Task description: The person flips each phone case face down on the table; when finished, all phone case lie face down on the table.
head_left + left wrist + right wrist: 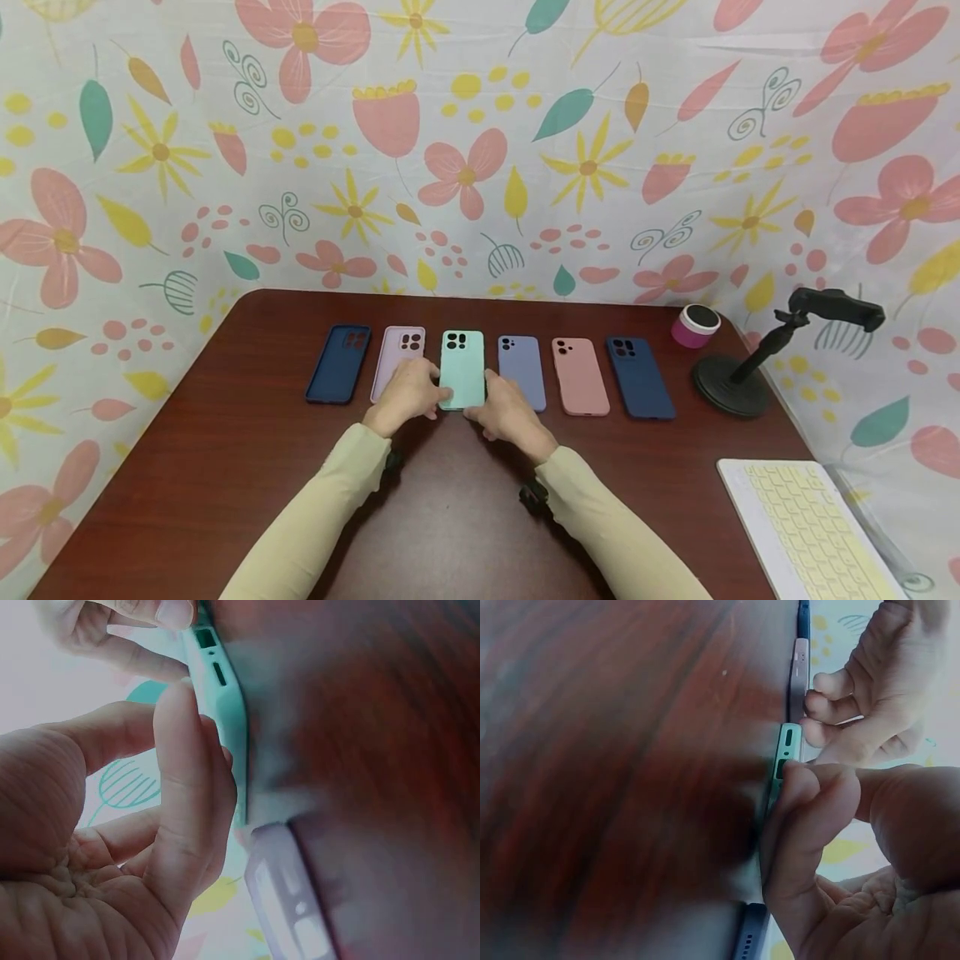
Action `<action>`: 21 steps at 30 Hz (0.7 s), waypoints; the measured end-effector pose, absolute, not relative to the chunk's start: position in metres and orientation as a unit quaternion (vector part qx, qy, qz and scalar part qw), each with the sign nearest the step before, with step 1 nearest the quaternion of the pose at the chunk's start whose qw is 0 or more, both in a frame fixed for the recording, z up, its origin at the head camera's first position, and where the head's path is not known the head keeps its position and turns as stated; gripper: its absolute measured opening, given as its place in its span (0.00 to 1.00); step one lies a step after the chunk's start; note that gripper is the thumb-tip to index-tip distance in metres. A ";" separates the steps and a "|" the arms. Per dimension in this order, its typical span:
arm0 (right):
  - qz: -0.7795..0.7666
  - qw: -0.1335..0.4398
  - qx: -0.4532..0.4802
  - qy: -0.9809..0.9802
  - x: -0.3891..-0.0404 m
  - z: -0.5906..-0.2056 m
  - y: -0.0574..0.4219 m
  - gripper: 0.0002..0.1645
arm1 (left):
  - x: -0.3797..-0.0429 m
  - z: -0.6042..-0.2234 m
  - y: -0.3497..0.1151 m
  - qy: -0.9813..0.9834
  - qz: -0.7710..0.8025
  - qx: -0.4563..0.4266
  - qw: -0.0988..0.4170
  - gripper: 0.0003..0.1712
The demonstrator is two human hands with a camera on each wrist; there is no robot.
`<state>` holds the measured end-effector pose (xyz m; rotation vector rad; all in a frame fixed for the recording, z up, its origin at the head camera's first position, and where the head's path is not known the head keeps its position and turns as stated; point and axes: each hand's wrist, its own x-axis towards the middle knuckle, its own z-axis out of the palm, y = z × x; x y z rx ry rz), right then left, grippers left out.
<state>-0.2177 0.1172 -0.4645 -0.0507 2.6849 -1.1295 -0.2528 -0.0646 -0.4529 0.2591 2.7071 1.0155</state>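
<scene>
A mint green phone case [462,358] with a cluster of camera holes lies in the middle of a row of cases. At its left edge my left hand [405,387] holds it, the thumb overlapping its lower left part. My right hand [510,412] grips its lower right corner, index finger along the side and thumb at the bottom edge. The port cutouts on that bottom edge show in the left wrist view. Beneath my left hand is a lilac case [387,354], partly covered. Beside my right hand lies a lavender-blue case [527,367].
A dark blue case [337,367] is at the row's left end; a pink case [581,375] and another navy case [641,379] lie to the right. Farther right stand a purple-and-white jar [686,332] and a black stand [731,387], with a keyboard [802,525] nearer.
</scene>
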 end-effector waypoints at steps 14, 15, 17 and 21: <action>-0.410 0.107 -0.078 0.902 -0.217 -0.464 0.095 0.58 | -0.252 -0.433 -0.104 0.928 0.341 0.071 0.135 0.37; -0.415 0.110 -0.084 0.899 -0.217 -0.464 0.092 0.58 | -0.252 -0.432 -0.108 0.929 0.336 0.072 0.135 0.38; -0.421 0.116 -0.090 0.895 -0.218 -0.464 0.084 0.58 | -0.253 -0.429 -0.117 0.934 0.324 0.072 0.136 0.40; -0.419 0.131 -0.081 0.895 -0.214 -0.455 0.067 0.57 | -0.258 -0.426 -0.134 0.944 0.287 0.074 0.146 0.45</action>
